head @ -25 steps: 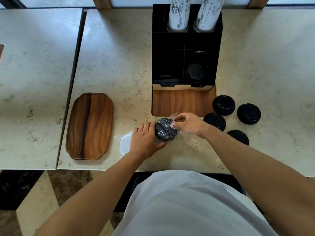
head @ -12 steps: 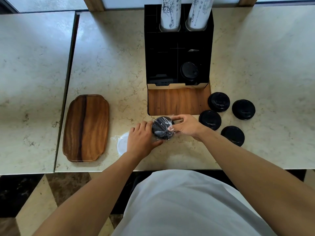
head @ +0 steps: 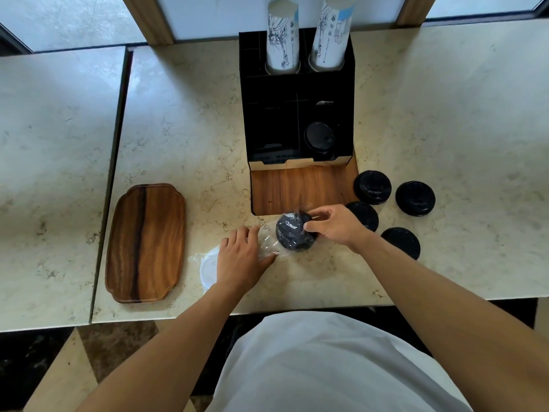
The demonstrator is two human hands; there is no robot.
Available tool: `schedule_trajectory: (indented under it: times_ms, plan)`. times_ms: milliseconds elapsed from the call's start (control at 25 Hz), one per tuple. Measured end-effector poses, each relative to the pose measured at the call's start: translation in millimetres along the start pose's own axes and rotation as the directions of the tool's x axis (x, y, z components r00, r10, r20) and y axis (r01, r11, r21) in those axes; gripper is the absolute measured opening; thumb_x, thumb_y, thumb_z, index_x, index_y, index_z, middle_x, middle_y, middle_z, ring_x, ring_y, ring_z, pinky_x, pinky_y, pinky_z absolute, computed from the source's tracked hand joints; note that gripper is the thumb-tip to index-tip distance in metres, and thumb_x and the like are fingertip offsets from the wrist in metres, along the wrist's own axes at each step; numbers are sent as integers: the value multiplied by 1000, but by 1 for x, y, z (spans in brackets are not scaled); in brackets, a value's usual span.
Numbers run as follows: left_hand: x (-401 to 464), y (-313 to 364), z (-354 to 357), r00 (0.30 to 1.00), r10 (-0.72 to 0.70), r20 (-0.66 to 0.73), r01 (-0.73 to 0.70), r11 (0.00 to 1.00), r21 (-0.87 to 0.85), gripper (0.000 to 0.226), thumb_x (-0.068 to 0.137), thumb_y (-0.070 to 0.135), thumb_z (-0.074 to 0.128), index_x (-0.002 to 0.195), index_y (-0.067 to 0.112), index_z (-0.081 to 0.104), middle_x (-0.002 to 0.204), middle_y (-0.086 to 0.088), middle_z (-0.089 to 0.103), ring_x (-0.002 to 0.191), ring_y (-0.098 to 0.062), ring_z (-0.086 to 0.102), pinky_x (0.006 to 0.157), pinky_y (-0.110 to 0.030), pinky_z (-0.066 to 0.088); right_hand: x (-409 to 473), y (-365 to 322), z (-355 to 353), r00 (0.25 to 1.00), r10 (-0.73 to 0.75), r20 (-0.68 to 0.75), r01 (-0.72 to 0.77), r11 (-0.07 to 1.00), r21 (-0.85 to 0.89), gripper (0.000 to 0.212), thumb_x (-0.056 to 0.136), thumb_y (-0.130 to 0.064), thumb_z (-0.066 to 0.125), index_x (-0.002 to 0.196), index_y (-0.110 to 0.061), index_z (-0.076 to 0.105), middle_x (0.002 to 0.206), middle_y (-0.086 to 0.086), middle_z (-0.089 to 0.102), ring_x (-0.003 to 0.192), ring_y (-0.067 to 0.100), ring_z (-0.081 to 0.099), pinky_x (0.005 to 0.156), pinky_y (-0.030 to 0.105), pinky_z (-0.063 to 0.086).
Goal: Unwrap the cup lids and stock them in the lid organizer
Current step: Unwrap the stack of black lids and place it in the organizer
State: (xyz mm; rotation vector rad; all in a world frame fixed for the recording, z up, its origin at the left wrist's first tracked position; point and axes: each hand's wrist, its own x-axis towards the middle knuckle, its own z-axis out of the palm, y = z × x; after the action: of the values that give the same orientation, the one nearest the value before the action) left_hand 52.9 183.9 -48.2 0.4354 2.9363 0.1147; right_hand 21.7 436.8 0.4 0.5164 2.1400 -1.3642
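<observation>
The oblong brown wooden tray point(head: 145, 243) lies near the left edge of the beige marble counter point(head: 184, 120), its near end close to the front edge. Between the tray and the hands, a white round plastic lid in clear film point(head: 208, 267) rests flat on the counter, partly covered by the left hand point(head: 240, 260). The left hand's fingers curl onto the loose clear plastic wrap point(head: 266, 242), holding it down. The stack of black round plastic cup lids point(head: 292, 231) sits just in front of the black lid organizer with a wooden base point(head: 297, 120), still partly inside the wrap. The right hand point(head: 335, 227) grips the stack's right side, thumb and fingers curled round it. Two tall white printed paper cup stacks point(head: 309, 34) stand in the organizer's rear slots; one black lid point(head: 319, 138) lies in its front right compartment. Four loose black round lids point(head: 395, 203) lie right of the organizer. Open counter extends beyond them to the right edge.
</observation>
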Motion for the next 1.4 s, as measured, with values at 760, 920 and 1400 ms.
schedule_trajectory:
  times_ms: [760, 920, 1400]
  plan:
    - [28, -19, -11, 998, -18, 65, 18, 1000, 2, 66, 90, 61, 58, 133, 12, 54, 124, -12, 59, 110, -33, 55, 93, -45, 47, 17, -33, -63, 966, -16, -256, 130, 891, 435, 42, 91, -18, 78, 130, -9, 66, 123, 10, 73, 113, 28, 72, 94, 49, 61]
    - [34, -19, -13, 998, 9, 66, -10, 1000, 19, 66, 88, 60, 61, 131, 10, 56, 119, -13, 60, 106, -34, 57, 91, -46, 48, 31, -55, -79, 945, -8, -328, 168, 871, 461, 36, 93, -14, 75, 126, -5, 65, 123, 17, 72, 111, 32, 72, 96, 51, 60]
    - [62, -25, -21, 991, 116, 64, -121, 989, 81, 60, 86, 57, 63, 119, 7, 61, 108, -12, 61, 93, -34, 60, 79, -44, 50, 89, -105, -90, 820, -72, -568, 126, 990, 56, 24, 100, -23, 64, 115, -9, 76, 109, 10, 77, 96, 25, 74, 90, 40, 62]
